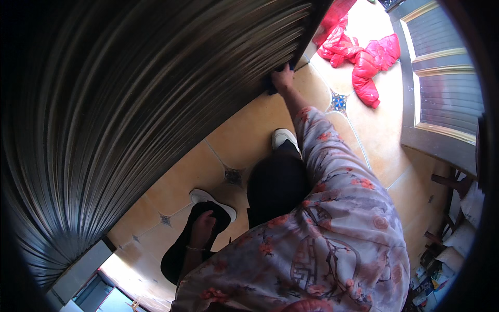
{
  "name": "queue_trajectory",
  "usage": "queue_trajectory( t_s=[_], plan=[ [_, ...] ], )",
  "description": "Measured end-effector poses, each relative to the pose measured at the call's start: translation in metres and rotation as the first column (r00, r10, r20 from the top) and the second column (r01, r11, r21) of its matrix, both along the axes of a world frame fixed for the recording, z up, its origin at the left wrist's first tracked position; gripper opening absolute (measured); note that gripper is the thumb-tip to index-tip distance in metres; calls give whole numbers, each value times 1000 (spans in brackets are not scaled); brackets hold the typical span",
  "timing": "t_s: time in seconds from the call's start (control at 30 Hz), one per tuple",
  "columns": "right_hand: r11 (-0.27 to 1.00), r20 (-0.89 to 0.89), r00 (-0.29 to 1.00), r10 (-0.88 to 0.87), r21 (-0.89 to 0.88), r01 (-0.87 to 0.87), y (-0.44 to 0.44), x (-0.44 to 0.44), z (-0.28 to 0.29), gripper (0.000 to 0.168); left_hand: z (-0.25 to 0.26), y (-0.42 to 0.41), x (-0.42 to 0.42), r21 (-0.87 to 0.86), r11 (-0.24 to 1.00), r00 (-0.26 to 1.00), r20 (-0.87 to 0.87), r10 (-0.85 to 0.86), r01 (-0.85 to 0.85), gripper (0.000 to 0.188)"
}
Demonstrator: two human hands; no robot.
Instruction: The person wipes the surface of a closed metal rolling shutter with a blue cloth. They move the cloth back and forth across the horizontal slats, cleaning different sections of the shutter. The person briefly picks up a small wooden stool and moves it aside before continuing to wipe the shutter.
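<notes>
My right hand reaches down to the lower edge of a large dark ribbed panel, near its far end. The fingers close around a dark cloth, which is pressed against the panel close to the floor and shows only in part. My left hand rests by my left knee, its fingers curled, and nothing shows in it. A thin bracelet circles that wrist. Both knees are bent, with white shoes on the tiled floor.
A crumpled red puffer jacket lies on bright floor at the upper right. Beside it stands a door with glass panes. Wooden furniture legs and assorted items fill the lower right. Pale furniture stands at the lower left.
</notes>
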State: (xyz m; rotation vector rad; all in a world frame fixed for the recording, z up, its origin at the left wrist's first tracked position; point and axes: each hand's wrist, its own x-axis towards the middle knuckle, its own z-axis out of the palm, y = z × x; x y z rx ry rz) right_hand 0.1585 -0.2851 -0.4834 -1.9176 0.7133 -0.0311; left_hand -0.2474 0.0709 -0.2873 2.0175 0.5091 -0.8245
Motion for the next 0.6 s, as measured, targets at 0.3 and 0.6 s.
queue_trajectory(
  t_s=[0.3,0.6],
  plan=[
    [817,-111,912,395,496,-293,85,-75,64,59,0,-4,5,18,998,997,-45,63,-62,30],
    [972,107,991,-83,227,57,26,-16,-10,54,0,-8,5,8,998,997,-57,60,-60,29]
  ],
)
